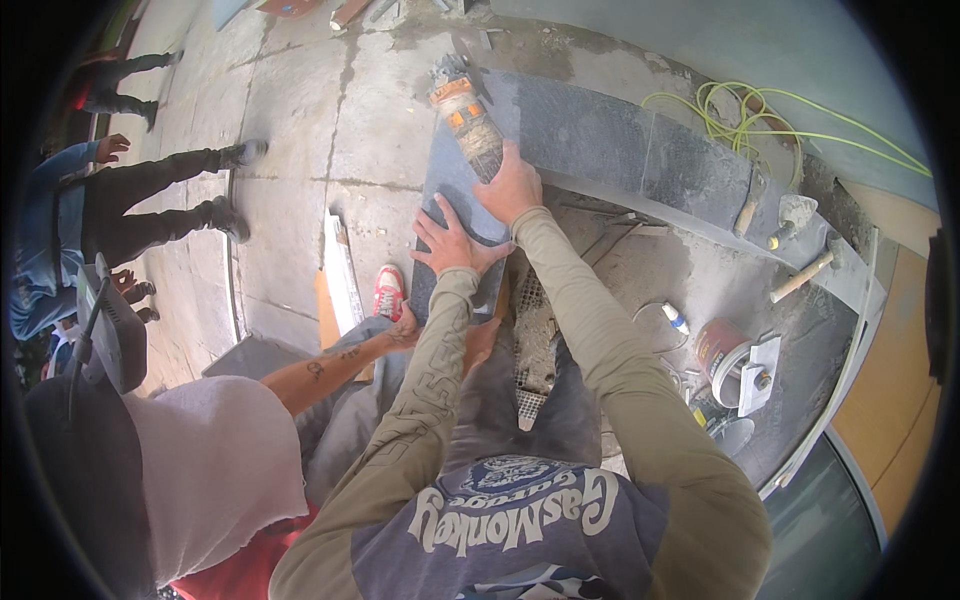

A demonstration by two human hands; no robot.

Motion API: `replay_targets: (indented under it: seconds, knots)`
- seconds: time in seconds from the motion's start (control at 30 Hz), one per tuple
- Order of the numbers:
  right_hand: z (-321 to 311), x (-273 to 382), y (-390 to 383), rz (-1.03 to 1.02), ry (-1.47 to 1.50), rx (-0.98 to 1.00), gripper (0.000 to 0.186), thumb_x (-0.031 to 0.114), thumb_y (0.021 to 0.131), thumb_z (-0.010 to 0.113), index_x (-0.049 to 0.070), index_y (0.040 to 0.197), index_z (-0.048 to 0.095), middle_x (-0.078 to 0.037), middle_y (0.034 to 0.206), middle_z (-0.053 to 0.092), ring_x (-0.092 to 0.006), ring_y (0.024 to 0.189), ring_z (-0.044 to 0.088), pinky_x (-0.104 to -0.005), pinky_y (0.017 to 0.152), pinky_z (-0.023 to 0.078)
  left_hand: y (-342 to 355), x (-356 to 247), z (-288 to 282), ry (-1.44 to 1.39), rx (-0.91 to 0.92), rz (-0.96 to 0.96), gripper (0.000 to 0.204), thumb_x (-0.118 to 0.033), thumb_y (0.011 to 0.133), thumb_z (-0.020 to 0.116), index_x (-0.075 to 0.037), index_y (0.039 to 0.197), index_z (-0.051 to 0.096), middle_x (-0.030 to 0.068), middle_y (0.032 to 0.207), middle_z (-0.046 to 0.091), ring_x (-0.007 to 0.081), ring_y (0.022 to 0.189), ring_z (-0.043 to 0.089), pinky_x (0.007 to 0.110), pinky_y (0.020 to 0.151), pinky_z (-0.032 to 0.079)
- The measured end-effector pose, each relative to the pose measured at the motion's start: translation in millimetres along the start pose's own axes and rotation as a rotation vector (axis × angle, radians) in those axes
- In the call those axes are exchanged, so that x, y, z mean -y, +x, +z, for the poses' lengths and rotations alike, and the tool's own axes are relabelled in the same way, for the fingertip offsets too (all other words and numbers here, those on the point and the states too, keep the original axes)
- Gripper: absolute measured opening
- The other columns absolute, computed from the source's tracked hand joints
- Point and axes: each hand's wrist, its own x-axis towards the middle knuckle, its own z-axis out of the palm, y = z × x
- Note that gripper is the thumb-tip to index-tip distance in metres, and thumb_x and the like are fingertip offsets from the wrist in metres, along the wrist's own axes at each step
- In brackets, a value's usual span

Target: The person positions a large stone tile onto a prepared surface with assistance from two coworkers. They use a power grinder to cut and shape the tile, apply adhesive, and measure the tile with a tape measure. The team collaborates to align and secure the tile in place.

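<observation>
Head view: the right hand has its grip wrapped round a dusty orange-and-grey cylindrical power tool at the far end of a flat dark-grey stone slab; the left hand lies spread on it. Held one-handed, the tool could kick if the slab shifts.

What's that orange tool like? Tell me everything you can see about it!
The dusty orange and grey power tool looks like an angle grinder. Its long, rounded body has orange patches under pale grime, and its dark grey head points toward the picture's top. The bare right hand grips its rear end. It is over a flat grey stone-looking slab; I can't tell if they touch.
</observation>
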Motion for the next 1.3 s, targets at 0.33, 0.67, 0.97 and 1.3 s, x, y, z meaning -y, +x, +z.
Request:
replay_targets:
  seconds: [0.33,0.67,0.97,1.3]
  knots:
    - [15,-8,15,-0.045,-0.007,0.025,0.082,0.024,0.076,0.081,0.000,0.145,0.044,-0.029,0.125,0.069,-0.0454,0.113,0.068,-0.0526,0.097,0.055,65,29,11,-1.006,-0.256,0.205,0.092,-0.042,0.090,0.082,0.002,0.157,0.037,0.0267,0.144,0.053,0.0337,0.126,0.059,0.047,0.101,0.052]
    - [23,-9,14,-0.094,-0.022,-0.009,0.082,0.023,0.076,0.083,0.002,0.144,0.043,-0.027,0.126,0.069,-0.0451,0.114,0.068,-0.0521,0.097,0.055,169,-51,-43,-1.487,0.233,0.030,0.046,-0.023,0.087,0.086,0.003,0.120,0.066,0.0104,0.105,0.073,0.0196,0.087,0.071,0.034,0.077,0.057]
    - [23,-11,20,-0.079,-0.004,-0.027,0.079,0.026,0.076,0.083,0.002,0.142,0.047,-0.027,0.121,0.070,-0.0457,0.111,0.069,-0.0519,0.095,0.055,176,-55,-39,-1.451,0.205,-0.019,0.039,-0.020,0.084,0.086,0.003,0.111,0.071,0.0099,0.095,0.074,0.0206,0.079,0.071,0.035,0.071,0.058]
    - [22,-12,21,-0.065,-0.008,-0.026,0.075,0.027,0.076,0.083,0.003,0.138,0.047,-0.027,0.119,0.071,-0.0467,0.109,0.069,-0.0528,0.094,0.055,176,-58,-39,-1.474,0.226,-0.037,0.042,-0.020,0.083,0.088,0.005,0.111,0.070,0.0118,0.096,0.074,0.0226,0.078,0.072,0.036,0.071,0.059]
